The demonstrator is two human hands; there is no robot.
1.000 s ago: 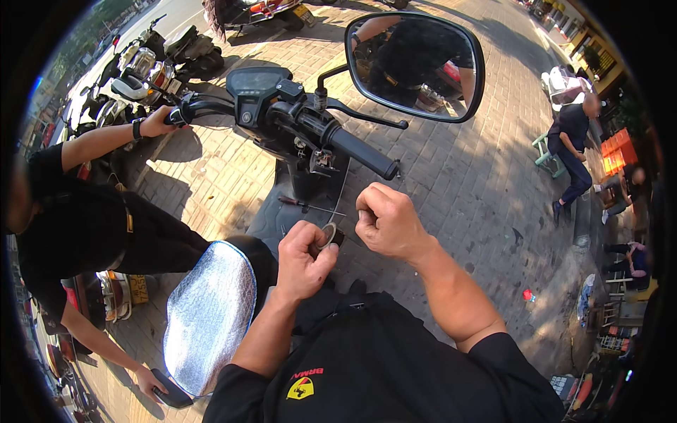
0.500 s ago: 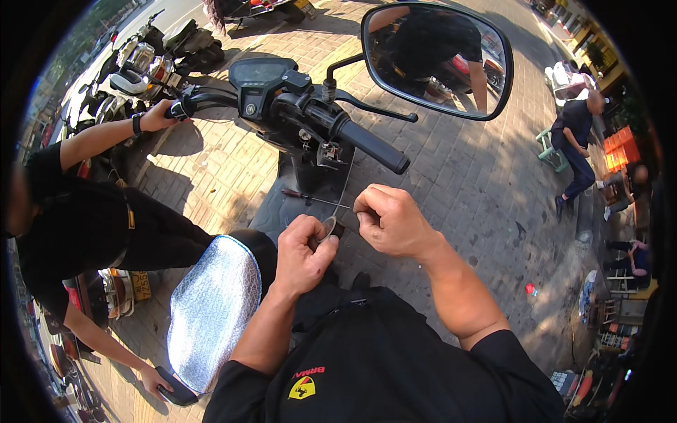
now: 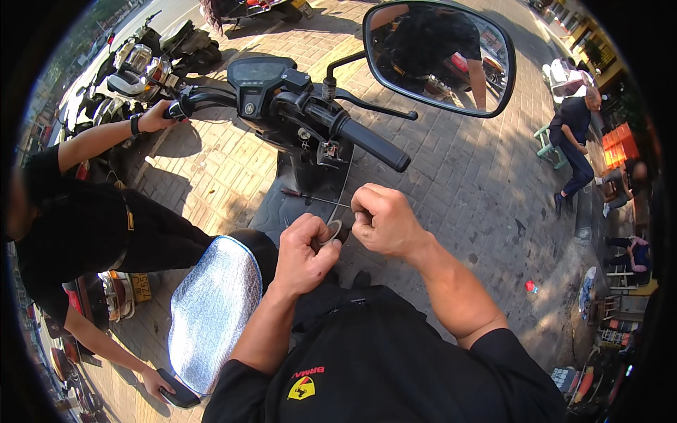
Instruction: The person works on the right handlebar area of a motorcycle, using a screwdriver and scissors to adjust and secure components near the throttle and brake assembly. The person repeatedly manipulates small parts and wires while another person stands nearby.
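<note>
Two grips, both clenched: the left hand [image 3: 305, 255] grasps a small brownish-grey ring-shaped piece [image 3: 338, 230] that pokes out between its thumb and curled fingers, on the side toward the other hand. The right hand [image 3: 388, 220] is just beside it, fingertips tucked down; whether anything is pinched in its grip I cannot tell. Beyond the hands a screwdriver [image 3: 292, 192] lies on the scooter's grey footboard [image 3: 262, 213], its thin shaft pointing toward the right hand. Further up, the black rubber handle [image 3: 374, 146] of the handlebar slopes down to the right, with some bared metal parts [image 3: 330, 153] near it and a wide mirror [image 3: 438, 60] above. A silver quilted cover [image 3: 214, 310] lies at the left. On that side another person [image 3: 70, 225] in black has one hand [image 3: 155, 118] at the far end of the handlebar and the other [image 3: 156, 384] on a black part [image 3: 181, 395] beside the cover's lower end.
</note>
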